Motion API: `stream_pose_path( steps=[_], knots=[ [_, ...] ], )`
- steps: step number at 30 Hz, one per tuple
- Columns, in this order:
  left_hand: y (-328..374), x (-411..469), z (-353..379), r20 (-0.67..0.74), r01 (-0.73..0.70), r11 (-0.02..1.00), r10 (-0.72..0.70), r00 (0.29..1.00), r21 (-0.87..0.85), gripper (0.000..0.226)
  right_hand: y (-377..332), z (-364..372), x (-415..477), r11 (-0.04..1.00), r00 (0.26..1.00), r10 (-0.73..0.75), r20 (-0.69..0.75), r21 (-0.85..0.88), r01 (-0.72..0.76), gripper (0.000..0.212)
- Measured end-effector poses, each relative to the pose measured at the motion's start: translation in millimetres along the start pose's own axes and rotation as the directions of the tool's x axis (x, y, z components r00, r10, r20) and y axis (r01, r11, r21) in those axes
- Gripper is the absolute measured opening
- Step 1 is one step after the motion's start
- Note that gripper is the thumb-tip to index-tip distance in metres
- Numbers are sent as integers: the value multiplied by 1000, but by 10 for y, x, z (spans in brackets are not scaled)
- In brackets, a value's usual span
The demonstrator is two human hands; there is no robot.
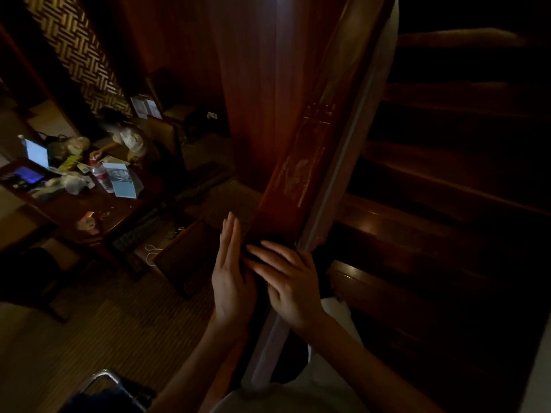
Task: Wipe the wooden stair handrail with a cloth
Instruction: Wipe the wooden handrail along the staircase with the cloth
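Handrail [301,162] runs from the hands toward 1 o'clock, its smudged length ahead of the fingertips. Right hand [286,281] lies on top, straight spread fingers pressing what is probably a dark cloth [274,237]. Left hand [232,278] lies flat at the rail's 9 o'clock side, fingers straight.

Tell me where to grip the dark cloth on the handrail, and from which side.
Probably its left edge, coming from the rail's open left side. The dark cloth lies flat on the handrail, the right hand rests on top of it, and the left hand is flat beside that edge.
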State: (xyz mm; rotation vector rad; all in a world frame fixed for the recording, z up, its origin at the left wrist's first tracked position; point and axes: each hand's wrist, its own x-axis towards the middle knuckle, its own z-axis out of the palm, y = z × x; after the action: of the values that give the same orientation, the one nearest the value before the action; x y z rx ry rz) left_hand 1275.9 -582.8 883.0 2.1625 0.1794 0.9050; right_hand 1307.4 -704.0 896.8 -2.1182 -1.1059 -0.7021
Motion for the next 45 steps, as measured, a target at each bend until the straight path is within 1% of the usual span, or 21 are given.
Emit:
stream_pose_path(
  steps=[2, 4, 5, 7, 9, 10, 14, 17, 19, 21, 22, 24, 27, 29, 31, 34, 36, 38, 41, 42, 45],
  knots=[
    [13, 9, -4, -60, 24, 999, -26, 998, -29, 49, -6, -9, 272, 996, 979, -94, 183, 13, 94, 34],
    [25, 13, -10, -95, 55, 997, -60, 994, -56, 49, 58, -7, 641, 997, 955, -71, 289, 5, 72, 35],
    [39, 16, -20, -101, 71, 996, -77, 992, -61, 51, 109, -15, 810, 1000, 957, 3, 289, -19, 3, 36],
    [55, 25, -44, -93, 93, 994, -98, 991, -64, 59, 205, -56, 993, 988, 977, 150, 151, -72, -140, 33],
    [51, 1, -66, -66, 105, 989, -112, 992, -103, 60, 225, -72, 867, 971, 977, 212, -38, -109, -215, 29],
    [45, -28, -82, -49, 117, 981, -126, 991, -156, 57, 177, -45, 705, 970, 975, 207, -76, -117, -215, 30],
    [76, -224, -148, 17, 239, 900, -250, 968, -366, 46, -208, 141, 99, 992, 996, 86, 22, -89, -84, 30],
    [136, -257, -224, 26, 372, 790, -413, 910, -487, 41, -312, 219, 294, 991, 989, 129, 77, -30, -127, 32],
    [180, -191, -304, 45, 435, 668, -516, 855, -603, 43, -378, 254, 521, 952, 960, 266, 87, 130, -276, 35],
    [224, -96, -378, 112, 482, 514, -593, 797, -710, 40, -479, 299, 703, 861, 921, 369, 126, 328, -389, 40],
    [233, -44, -407, 129, 497, 466, -622, 773, -732, 37, -540, 320, 771, 826, 917, 368, 157, 397, -400, 43],
    [194, 56, -466, 101, 481, 464, -633, 767, -743, 34, -623, 342, 848, 793, 925, 300, 234, 478, -378, 48],
    [16, 201, -529, 119, 460, 406, -635, 763, -789, 34, -618, 328, 856, 809, 926, 241, 289, 467, -357, 49],
    [-143, 250, -566, 71, 446, 427, -655, 752, -787, 30, -555, 309, 751, 903, 955, 242, 172, 319, -286, 44],
    [-302, 297, -626, -13, 404, 500, -641, 767, -766, 25, -486, 310, 570, 960, 970, 232, 70, 145, -240, 38],
    [-570, 349, -774, -56, 392, 718, -513, 857, -575, 31, -439, 367, 273, 958, 958, 285, -15, -38, -285, 32],
    [-745, 361, -854, 2, 412, 756, -478, 879, -508, 36, -430, 428, 161, 945, 950, 296, -93, -117, -306, 32],
    [-824, 328, -862, 181, 483, 704, -462, 868, -521, 41, -423, 477, 134, 937, 936, 315, -156, -105, -333, 31],
    [-797, 132, -731, 495, 442, 786, -203, 844, -431, 48, -423, 494, 142, 932, 927, 339, -162, -77, -355, 30],
    [-787, 50, -672, 538, 436, 797, -169, 826, -418, 46, -426, 493, 143, 930, 926, 342, -160, -86, -358, 29],
    [-806, -106, -573, 495, 447, 759, -191, 848, -474, 25, -448, 482, 166, 921, 930, 338, -144, -151, -358, 27]
  ],
)
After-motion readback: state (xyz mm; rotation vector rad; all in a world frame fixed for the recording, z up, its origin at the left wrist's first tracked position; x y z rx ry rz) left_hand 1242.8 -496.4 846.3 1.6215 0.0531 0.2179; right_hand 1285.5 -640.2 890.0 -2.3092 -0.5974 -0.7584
